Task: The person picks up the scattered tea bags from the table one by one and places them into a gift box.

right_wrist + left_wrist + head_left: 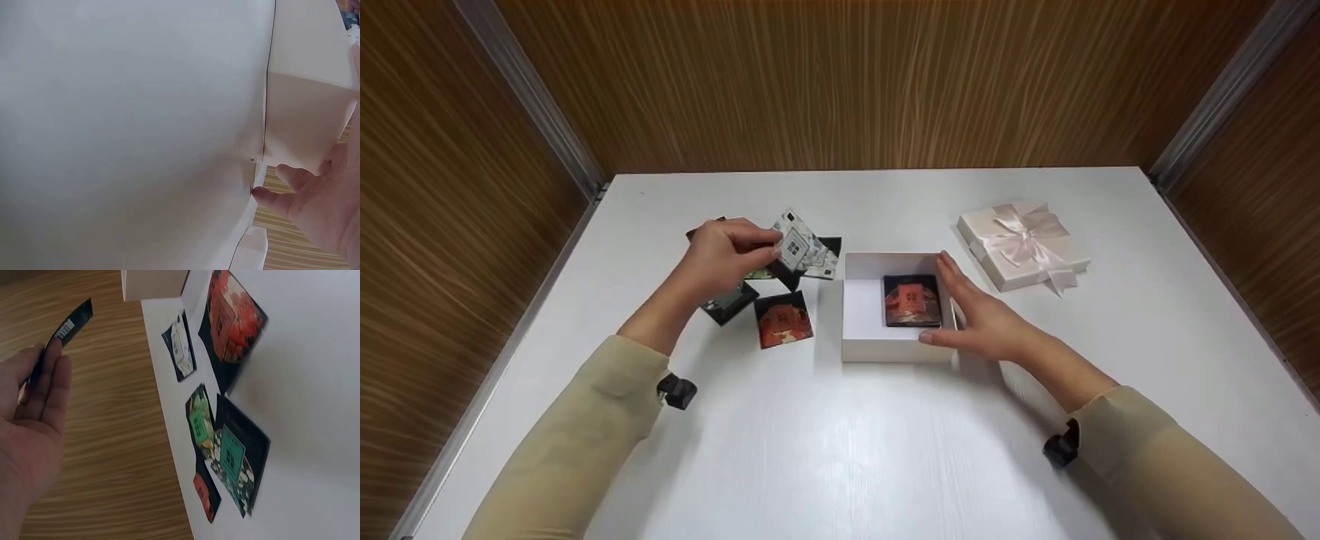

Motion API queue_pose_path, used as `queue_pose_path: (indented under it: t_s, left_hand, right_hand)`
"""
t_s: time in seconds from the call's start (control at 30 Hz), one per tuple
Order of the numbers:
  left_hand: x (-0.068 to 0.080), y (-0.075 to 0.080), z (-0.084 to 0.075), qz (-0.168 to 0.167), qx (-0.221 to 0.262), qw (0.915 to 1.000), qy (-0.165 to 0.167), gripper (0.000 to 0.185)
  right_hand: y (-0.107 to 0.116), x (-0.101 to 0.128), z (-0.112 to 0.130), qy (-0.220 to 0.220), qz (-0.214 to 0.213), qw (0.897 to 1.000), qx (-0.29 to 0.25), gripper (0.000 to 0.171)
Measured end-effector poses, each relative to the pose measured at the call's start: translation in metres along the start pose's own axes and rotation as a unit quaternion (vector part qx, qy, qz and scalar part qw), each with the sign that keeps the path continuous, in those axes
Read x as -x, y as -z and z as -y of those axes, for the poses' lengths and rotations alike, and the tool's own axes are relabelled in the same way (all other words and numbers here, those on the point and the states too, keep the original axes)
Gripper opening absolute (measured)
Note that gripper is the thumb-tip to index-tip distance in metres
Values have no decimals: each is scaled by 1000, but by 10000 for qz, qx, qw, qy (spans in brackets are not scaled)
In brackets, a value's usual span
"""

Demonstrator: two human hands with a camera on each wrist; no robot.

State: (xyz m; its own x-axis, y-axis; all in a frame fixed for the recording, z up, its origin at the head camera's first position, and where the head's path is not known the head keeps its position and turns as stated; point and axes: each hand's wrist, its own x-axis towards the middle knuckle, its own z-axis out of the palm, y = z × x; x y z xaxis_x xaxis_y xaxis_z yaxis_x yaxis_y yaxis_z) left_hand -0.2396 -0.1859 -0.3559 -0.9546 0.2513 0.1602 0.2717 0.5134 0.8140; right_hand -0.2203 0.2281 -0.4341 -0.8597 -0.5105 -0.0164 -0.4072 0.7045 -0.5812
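My left hand (727, 251) pinches a thin square sachet with a pale floral print (793, 247) between thumb and fingers, raised over other sachets. The left wrist view shows the sachet's dark side (76, 323) edge-on at the fingertips. An open white box (859, 350) stands right of them. Inside, against its right side, lies a dark and red sachet (912, 300). My right hand (982, 319) holds the box by its right side, thumb at the front corner and fingers at the back corner. In the right wrist view its other fingers (295, 177) extend beside the wall.
A dark and red sachet (784, 319) lies left of the box. Several more lie behind it, including a green floral one (233, 458), overlapping. A pale pink lid with a ribbon bow (1020, 240) lies at the back right. Wood-grain panels (840, 82) border the white table (840, 450).
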Motion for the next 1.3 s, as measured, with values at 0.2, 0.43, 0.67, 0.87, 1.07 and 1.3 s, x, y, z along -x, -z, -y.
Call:
queue_pose_path:
  t_s: [0.2, 0.43, 0.67, 0.87, 1.07, 1.3]
  left_hand:
    - [-2, -17, -9, 260, -72, 9996, -45, 32]
    - [-9, -43, -20, 340, 187, 9992, -39, 34]
    - [-18, -73, -25, 529, 266, 9980, -215, 34]
    - [-25, -96, -29, 755, 165, 9959, -472, 38]
    - [-29, -116, -33, 841, -94, 9950, -536, 38]
    - [-34, -134, -34, 863, -4, 9943, -628, 38]
  right_hand:
    - [0, 0, 0, 29, -8, 10000, -23, 121]
    - [0, -1, -2, 84, -43, 9999, 60, 120]
    - [-1, -2, -2, 39, -52, 10000, 73, 120]
    - [-1, -1, -3, 72, -69, 9999, 36, 118]
    - [-1, -1, -3, 68, -80, 9999, 26, 117]
    - [0, -1, -2, 55, -53, 10000, 37, 117]
